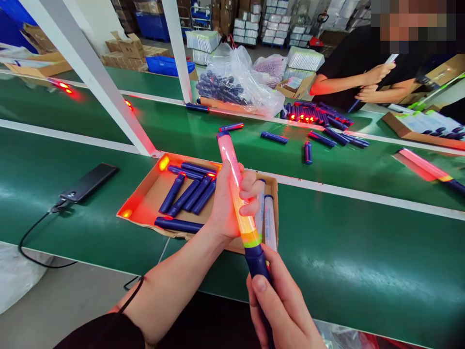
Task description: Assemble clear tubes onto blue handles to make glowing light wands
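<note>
A lit light wand [238, 198] slants across the middle of the view, its clear tube glowing red and orange above a dark blue handle. My left hand [232, 194] wraps its fingers round the glowing tube. Lower down, my right hand [279, 295] grips the blue handle [257, 261], thumb on the near side. Beneath my left hand lies a shallow cardboard tray [140, 201]. Several dark blue handles [189, 194] lie in its left part, a few with red light at their ends. Two whitish tubes [269, 220] stick out at its right side, partly hidden by my hands.
A black power bank [89, 182] with a cable lies left of the tray. Across the green bench, loose blue handles [274, 137] and a lit wand [425, 165] lie about. Opposite, a co-worker [363, 68] holds a tube. A white post [90, 77] rises at left.
</note>
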A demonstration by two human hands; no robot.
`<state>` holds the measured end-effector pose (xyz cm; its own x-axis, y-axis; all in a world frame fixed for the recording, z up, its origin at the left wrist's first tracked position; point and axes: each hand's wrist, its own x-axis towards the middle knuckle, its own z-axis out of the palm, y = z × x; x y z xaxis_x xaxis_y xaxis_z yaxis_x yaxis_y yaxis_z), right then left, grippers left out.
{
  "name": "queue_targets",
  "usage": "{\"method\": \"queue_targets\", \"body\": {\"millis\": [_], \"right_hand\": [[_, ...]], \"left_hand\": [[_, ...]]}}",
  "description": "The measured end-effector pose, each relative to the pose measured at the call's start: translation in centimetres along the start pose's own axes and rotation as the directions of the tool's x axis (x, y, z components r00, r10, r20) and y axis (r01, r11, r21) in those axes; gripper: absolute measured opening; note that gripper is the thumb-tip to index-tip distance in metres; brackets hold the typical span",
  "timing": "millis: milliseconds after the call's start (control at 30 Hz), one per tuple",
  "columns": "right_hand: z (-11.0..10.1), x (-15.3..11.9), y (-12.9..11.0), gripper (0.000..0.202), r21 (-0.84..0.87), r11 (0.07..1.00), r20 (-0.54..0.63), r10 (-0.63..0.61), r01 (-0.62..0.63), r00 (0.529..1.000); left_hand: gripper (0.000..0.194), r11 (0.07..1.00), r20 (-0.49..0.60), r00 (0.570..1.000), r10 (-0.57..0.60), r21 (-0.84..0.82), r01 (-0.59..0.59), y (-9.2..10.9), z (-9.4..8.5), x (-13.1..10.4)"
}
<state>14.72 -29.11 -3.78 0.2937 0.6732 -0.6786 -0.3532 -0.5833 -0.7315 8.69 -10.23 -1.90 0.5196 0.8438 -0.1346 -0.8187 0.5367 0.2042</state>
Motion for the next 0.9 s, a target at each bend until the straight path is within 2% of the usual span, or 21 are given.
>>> {"method": "queue_targets", "body": {"millis": [133, 233, 333, 533, 667, 733, 800, 867, 900], "right_hand": [[-0.5, 0.5, 0.1, 0.097, 0.064, 0.998, 0.147, 0.009, -0.018, 0.989], [-1.2, 1.0, 0.5, 0.097, 0.078, 0.997, 0.292, -0.039, 0.017, 0.956], [-1.5, 1.3, 0.8, 0.094, 0.089, 0.995, 0.381, -0.072, 0.041, 0.922], [-1.0, 0.8, 0.6, 0.092, 0.172, 0.984, 0.405, -0.102, 0.034, 0.909], [-0.2, 0.6, 0.9, 0.096, 0.163, 0.986, 0.392, -0.094, 0.031, 0.915], [-0.3, 1.0, 0.8, 0.089, 0.123, 0.991, 0.392, -0.097, 0.052, 0.915], [-1.5, 1.8, -0.4, 0.072, -0.002, 0.981, 0.390, -0.179, 0.196, 0.903], [-3.9, 2.5, -2.8, 0.061, -0.118, 0.878, 0.301, -0.414, 0.464, 0.859], [-5.5, 2.7, -4.3, 0.058, -0.137, 0.802, 0.201, -0.552, 0.581, 0.809]], "left_hand": [[0.033, 1.000, 0.003, 1.000, -0.014, 0.003, 0.014, 0.2, 0.1, -0.1], [0.036, 0.998, -0.048, 0.999, -0.010, 0.055, 0.013, 0.2, 0.3, -0.3], [0.035, 0.998, -0.034, 0.999, 0.003, 0.059, -0.001, 0.1, 0.5, -0.6], [0.034, 1.000, 0.067, 0.998, 0.008, 0.005, -0.008, -0.3, 0.5, -0.9], [0.033, 0.999, 0.011, 1.000, 0.015, 0.042, -0.016, 0.2, 0.6, -0.9], [0.033, 0.997, 0.030, 0.999, 0.030, 0.071, -0.032, 0.4, 1.0, -0.9], [0.033, 0.993, 0.116, 0.992, 0.045, 0.099, -0.057, 0.2, 1.8, -1.0], [0.038, 0.980, 0.247, 0.969, -0.001, 0.195, -0.048, -1.0, 2.7, -1.2], [0.043, 0.957, 0.326, 0.943, -0.063, 0.288, -0.035, -2.0, 3.2, -1.4]]}}
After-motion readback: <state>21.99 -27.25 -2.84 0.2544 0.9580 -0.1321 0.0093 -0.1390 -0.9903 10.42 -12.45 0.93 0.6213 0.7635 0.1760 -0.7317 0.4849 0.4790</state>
